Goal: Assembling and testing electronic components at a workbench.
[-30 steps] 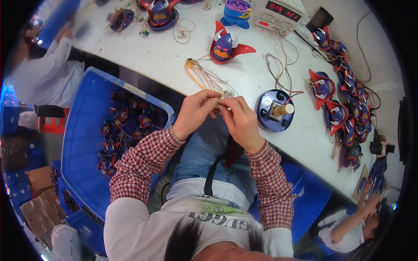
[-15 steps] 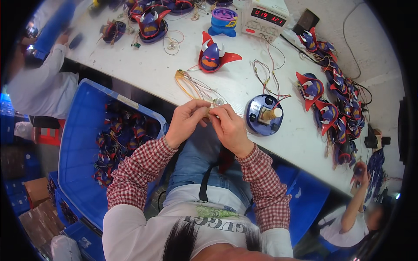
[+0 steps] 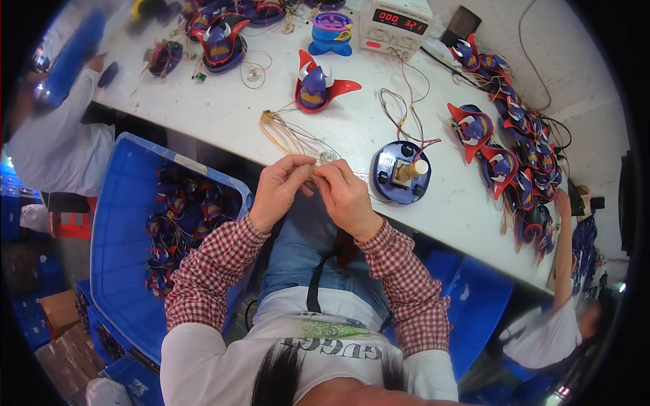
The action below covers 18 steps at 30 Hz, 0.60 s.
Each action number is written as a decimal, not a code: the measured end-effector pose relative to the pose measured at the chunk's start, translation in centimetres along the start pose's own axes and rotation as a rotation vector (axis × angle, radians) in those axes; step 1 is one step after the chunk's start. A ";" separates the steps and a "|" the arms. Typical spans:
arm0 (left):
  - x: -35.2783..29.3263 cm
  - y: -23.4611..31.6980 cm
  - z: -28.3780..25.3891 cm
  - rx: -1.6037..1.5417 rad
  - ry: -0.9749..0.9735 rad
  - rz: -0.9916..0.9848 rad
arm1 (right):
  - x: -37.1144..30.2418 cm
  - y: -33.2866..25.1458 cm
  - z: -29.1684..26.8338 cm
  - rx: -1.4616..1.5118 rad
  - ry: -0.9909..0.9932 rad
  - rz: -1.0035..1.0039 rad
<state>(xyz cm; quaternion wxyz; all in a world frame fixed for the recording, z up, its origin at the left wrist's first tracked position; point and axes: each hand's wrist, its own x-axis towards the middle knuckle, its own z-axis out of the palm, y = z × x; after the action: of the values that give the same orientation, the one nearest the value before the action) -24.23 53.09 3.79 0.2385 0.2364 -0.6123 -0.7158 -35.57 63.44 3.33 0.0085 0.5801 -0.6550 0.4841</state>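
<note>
My left hand [image 3: 281,189] and my right hand [image 3: 347,197] meet at the table's near edge, fingertips pinched together. Between them is a small pale piece at the end of thin wires [image 3: 296,133]; my fingers mostly hide it. These wires spread over the table from a purple toy head [image 3: 313,89] with white horns and a red collar, standing just beyond my hands. A small clear round disc [image 3: 328,156] lies among the wires, close to my right fingertips. Right of my hands rests a round purple base [image 3: 402,173] with a pale knob on it.
A power supply [image 3: 395,27] with a red display stands at the back, its leads reaching the base. Beside it is a blue tub [image 3: 331,34]. More toy heads [image 3: 521,159] crowd the right. A blue bin [image 3: 112,250] holds many more. Co-workers sit left and right.
The toy head's eyes were glowing red and are now dark; the power supply's display has changed. My hands stay pinched together. The view has shifted slightly. The right co-worker's arm now reaches up to the table.
</note>
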 end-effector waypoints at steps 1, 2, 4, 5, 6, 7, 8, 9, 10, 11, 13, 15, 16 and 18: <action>0.0 -0.1 0.0 -0.002 0.005 0.001 | 0.0 0.0 0.1 0.001 0.006 -0.003; 0.0 -0.1 0.0 0.001 0.009 -0.001 | 0.0 0.0 0.2 0.004 0.026 -0.001; 0.0 -0.2 0.1 -0.014 0.010 -0.007 | 0.0 0.2 0.4 -0.017 0.021 -0.016; 0.0 -0.2 0.2 -0.024 0.017 -0.011 | 0.1 0.3 0.5 -0.033 0.026 -0.033; 0.1 -0.1 0.3 -0.033 0.022 -0.016 | 0.1 0.3 0.6 -0.049 0.033 -0.047; 0.1 0.0 0.4 -0.033 0.030 -0.049 | 0.0 0.3 0.5 -0.050 0.072 -0.063; 0.2 0.2 0.5 -0.041 0.014 -0.027 | -0.3 0.1 0.2 -0.073 0.046 -0.052; 0.2 0.5 0.5 0.233 -0.001 0.041 | -0.6 -0.1 -0.4 -0.068 0.038 -0.039; 0.2 0.8 0.5 0.508 -0.015 0.112 | -0.9 -0.4 -1.1 -0.061 0.030 -0.027; 0.2 1.2 0.4 0.782 -0.028 0.185 | -1.2 -0.8 -1.9 -0.051 0.020 -0.015; 0.1 2.0 0.6 1.056 -0.045 0.257 | -2.3 -1.8 -4.1 -0.035 0.008 0.004; 0.5 2.6 1.3 1.104 -0.046 0.438 | -3.5 -2.2 -7.8 -0.108 0.086 -0.010; 1.0 2.8 1.7 1.126 -0.046 0.532 | -3.5 -1.8 -9.5 -0.080 0.156 0.162; 2.0 2.7 3.2 1.078 -0.137 0.649 | -3.4 -0.8 -11.3 -0.019 0.255 0.376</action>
<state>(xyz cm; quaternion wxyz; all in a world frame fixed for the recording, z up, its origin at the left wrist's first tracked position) -27.65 53.97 6.78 0.2510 0.0792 -0.9413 -0.2115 -40.10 73.42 7.86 0.0064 0.3816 -0.7499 0.5403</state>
